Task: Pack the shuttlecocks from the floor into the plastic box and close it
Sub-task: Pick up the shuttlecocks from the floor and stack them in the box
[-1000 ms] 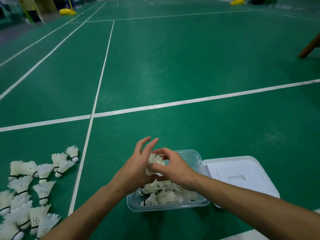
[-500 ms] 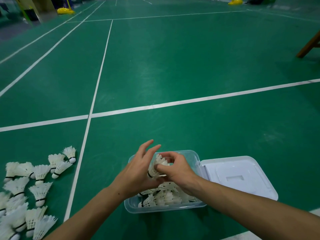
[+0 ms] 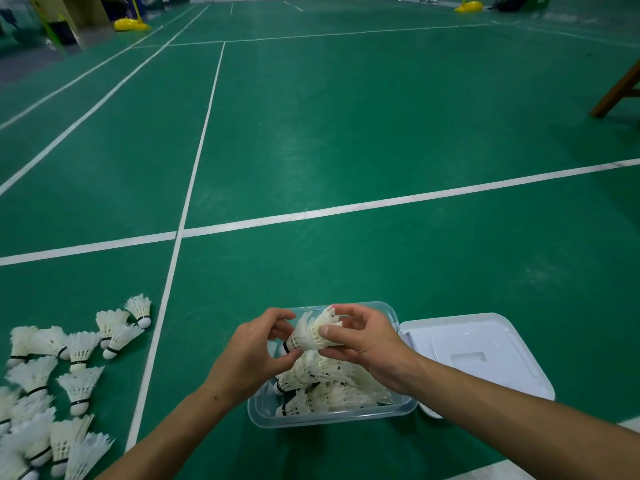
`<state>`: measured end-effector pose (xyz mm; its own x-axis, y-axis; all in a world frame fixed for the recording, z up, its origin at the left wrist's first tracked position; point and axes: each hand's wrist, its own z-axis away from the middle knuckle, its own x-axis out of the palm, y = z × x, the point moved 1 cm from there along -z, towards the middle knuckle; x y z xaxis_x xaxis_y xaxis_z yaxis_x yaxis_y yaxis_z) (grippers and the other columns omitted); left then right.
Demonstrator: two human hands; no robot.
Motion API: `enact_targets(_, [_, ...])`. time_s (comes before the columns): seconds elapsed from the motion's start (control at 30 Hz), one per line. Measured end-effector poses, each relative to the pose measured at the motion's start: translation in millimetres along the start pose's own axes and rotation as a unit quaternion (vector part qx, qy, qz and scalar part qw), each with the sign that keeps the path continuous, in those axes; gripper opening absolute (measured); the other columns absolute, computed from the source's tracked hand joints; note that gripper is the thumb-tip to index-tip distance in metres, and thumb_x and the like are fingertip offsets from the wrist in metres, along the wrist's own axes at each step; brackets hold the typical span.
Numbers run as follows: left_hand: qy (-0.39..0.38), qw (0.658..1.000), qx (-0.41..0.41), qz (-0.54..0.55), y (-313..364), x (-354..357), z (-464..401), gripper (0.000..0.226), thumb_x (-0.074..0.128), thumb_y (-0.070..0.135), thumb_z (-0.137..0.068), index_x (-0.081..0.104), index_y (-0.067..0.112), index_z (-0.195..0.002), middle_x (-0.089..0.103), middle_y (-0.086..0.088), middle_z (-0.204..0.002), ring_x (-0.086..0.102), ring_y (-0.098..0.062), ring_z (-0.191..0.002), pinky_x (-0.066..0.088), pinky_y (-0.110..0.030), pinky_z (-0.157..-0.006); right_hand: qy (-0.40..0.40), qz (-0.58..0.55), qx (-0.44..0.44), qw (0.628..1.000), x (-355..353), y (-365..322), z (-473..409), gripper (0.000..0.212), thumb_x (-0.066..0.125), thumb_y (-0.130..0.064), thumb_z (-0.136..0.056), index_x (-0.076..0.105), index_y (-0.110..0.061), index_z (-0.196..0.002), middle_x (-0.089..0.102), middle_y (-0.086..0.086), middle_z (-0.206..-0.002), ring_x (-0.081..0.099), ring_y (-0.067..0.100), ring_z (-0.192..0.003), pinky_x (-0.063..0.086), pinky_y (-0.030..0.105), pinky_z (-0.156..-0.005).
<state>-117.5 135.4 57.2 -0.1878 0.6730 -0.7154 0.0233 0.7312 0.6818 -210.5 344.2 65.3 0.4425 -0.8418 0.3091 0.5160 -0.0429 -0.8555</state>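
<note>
Both hands cover the far half of the plastic box, hiding whatever lies beneath them. Left of the box, the loose shuttlecocks run off the frame's left and bottom edges, count unclear.

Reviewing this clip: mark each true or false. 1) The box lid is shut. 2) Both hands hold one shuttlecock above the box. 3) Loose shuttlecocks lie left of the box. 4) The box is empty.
1) False: the white plastic lid lies open, right of the clear plastic box.
2) True: left hand and right hand hold a white feather shuttlecock.
3) True: loose white shuttlecocks on the green floor.
4) False: it holds packed shuttlecocks.
</note>
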Motion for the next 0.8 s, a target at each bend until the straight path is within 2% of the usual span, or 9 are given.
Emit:
enact_targets(0.17, [-0.004, 1.0, 0.03, -0.001, -3, -2, 2, 0.057, 0.091, 0.028, -0.08, 0.063, 0.022, -0.129, 0.069, 0.02, -0.103, 0.068, -0.002, -0.096, 0.059, -0.027, -0.086, -0.031, 0.119, -0.033, 0.992, -2, -1, 6, 0.053, 0.092, -0.017, -0.08, 0.07, -0.018, -0.128, 0.063, 0.005, -0.133, 0.076, 0.024, -0.107, 0.065, 0.046, -0.087])
enact_targets(0.27, [-0.021, 0.999, 0.041, 0.002, -8, -5, 3, 0.054, 0.09, 0.025, -0.08, 0.064, 0.026, -0.127, 0.068, 0.02, -0.104, 0.068, -0.007, -0.095, 0.058, -0.03, -0.084, -0.042, 0.242, -0.075, 0.967, -7, -7, 5, 0.058, 0.095, -0.025, -0.077, 0.07, -0.024, -0.129, 0.07, -0.005, -0.121, 0.073, 0.009, -0.093, 0.064, 0.033, -0.083])
enact_targets(0.33, [-0.036, 0.998, 0.056, 0.001, -11, -7, 5, 0.052, 0.09, 0.025, -0.08, 0.066, 0.029, -0.124, 0.067, 0.02, -0.104, 0.068, -0.009, -0.095, 0.058, -0.029, -0.083, -0.062, 0.33, -0.105, 0.936, -10, -13, 3, 0.067, 0.098, -0.03, -0.074, 0.067, -0.025, -0.133, 0.069, -0.007, -0.117, 0.068, 0.005, -0.087, 0.063, 0.031, -0.082])
enact_targets(0.43, [-0.068, 0.995, 0.07, -0.014, -16, -9, 8, 0.049, 0.089, 0.028, -0.079, 0.067, 0.033, -0.122, 0.067, 0.02, -0.103, 0.067, -0.008, -0.094, 0.056, -0.027, -0.081, -0.1, 0.44, -0.128, 0.883, -13, -14, 0, 0.083, 0.097, -0.041, -0.071, 0.055, -0.036, -0.143, 0.062, -0.011, -0.121, 0.068, 0.009, -0.095, 0.062, 0.031, -0.088])
enact_targets(0.53, [-0.104, 0.99, 0.082, -0.047, -18, -9, 11, 0.043, 0.085, 0.036, -0.078, 0.066, 0.038, -0.117, 0.065, 0.021, -0.097, 0.064, -0.003, -0.087, 0.056, -0.032, -0.078, -0.115, 0.549, -0.157, 0.813, -11, -8, 4, 0.072, 0.092, -0.047, -0.076, 0.054, -0.041, -0.136, 0.062, -0.013, -0.121, 0.065, 0.006, -0.1, 0.058, 0.03, -0.089])
enact_targets(0.6, [-0.115, 0.981, 0.103, -0.119, -19, -7, 14, 0.039, 0.081, 0.048, -0.076, 0.065, 0.041, -0.111, 0.064, 0.023, -0.093, 0.058, 0.001, -0.085, 0.053, -0.034, -0.075, -0.125, 0.591, -0.16, 0.781, -7, -1, 8, 0.063, 0.09, -0.048, -0.077, 0.057, -0.041, -0.129, 0.063, -0.011, -0.12, 0.063, 0.007, -0.097, 0.055, 0.028, -0.086])
enact_targets(0.67, [-0.118, 0.961, 0.125, -0.214, -18, -4, 19, 0.044, 0.072, 0.065, -0.074, 0.064, 0.044, -0.112, 0.067, 0.027, -0.094, 0.056, -0.002, -0.088, 0.046, -0.032, -0.074, -0.141, 0.613, -0.14, 0.765, -4, 7, 12, 0.061, 0.09, -0.044, -0.078, 0.059, -0.034, -0.13, 0.062, -0.006, -0.122, 0.059, 0.009, -0.094, 0.051, 0.025, -0.082])
enact_targets(0.73, [-0.13, 0.942, 0.137, -0.277, -19, 1, 23, 0.05, 0.068, 0.071, -0.072, 0.064, 0.045, -0.114, 0.07, 0.029, -0.094, 0.057, -0.004, -0.088, 0.039, -0.03, -0.072, -0.152, 0.61, -0.113, 0.769, -1, 14, 13, 0.061, 0.089, -0.035, -0.082, 0.061, -0.025, -0.135, 0.063, -0.003, -0.123, 0.062, 0.012, -0.092, 0.052, 0.024, -0.08])
enact_targets(0.8, [-0.156, 0.932, 0.13, -0.301, -18, 5, 24, 0.049, 0.073, 0.068, -0.075, 0.065, 0.044, -0.118, 0.073, 0.026, -0.099, 0.057, -0.007, -0.091, 0.035, -0.032, -0.075, -0.154, 0.598, -0.091, 0.781, 0, 17, 12, 0.061, 0.086, -0.025, -0.084, 0.062, -0.019, -0.14, 0.066, 0.0, -0.121, 0.07, 0.016, -0.093, 0.058, 0.027, -0.082])
